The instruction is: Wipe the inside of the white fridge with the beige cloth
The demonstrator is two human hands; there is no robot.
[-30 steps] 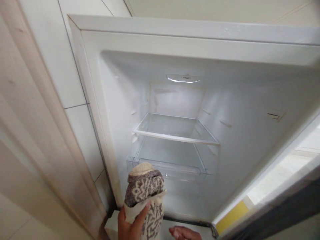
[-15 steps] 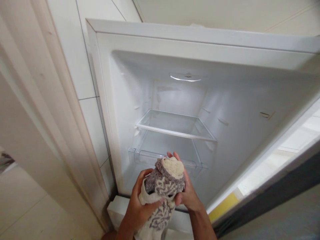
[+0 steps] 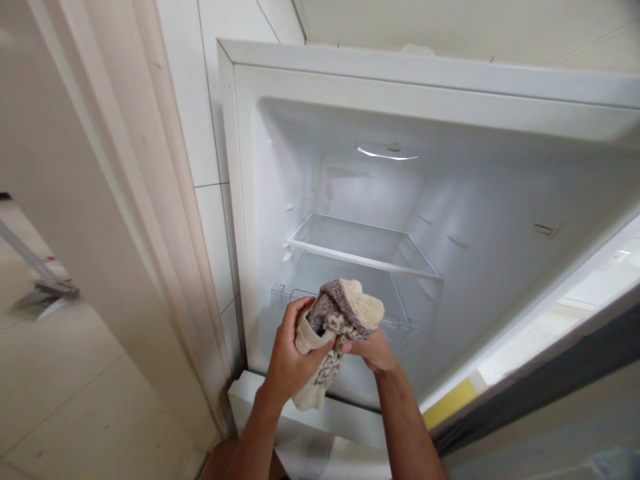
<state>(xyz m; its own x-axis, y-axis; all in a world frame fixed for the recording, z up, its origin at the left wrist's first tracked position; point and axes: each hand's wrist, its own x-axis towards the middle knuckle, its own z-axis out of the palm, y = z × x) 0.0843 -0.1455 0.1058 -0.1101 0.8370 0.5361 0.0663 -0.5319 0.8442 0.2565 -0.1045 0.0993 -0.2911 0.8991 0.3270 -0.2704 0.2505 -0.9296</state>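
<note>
A patterned cloth (image 3: 332,319), cream and grey-brown like a terry towel, is bunched up between my two hands in front of the open fridge (image 3: 227,167). My left hand (image 3: 296,353) is closed around its left side, thumb across the front. From the right, my right hand (image 3: 370,350) grips it, with most of the fingers hidden behind the fabric. One end of the cloth hangs down below the hands. Behind it are a glass shelf (image 3: 363,250) and a lower shelf with a clear plastic front (image 3: 295,293), partly covered by the cloth.
A lamp cover (image 3: 387,152) sits under the fridge ceiling. The fridge door (image 3: 560,387) stands open at the right. White drawer fronts (image 3: 300,417) lie below. To the left are a wooden door frame (image 3: 165,200), tiled wall and a floor with a stand's base (image 3: 50,293).
The cloth has been raised slightly and folded tighter, its top turned to the right. My right hand has shifted lower behind it. The view has swung a little left.
</note>
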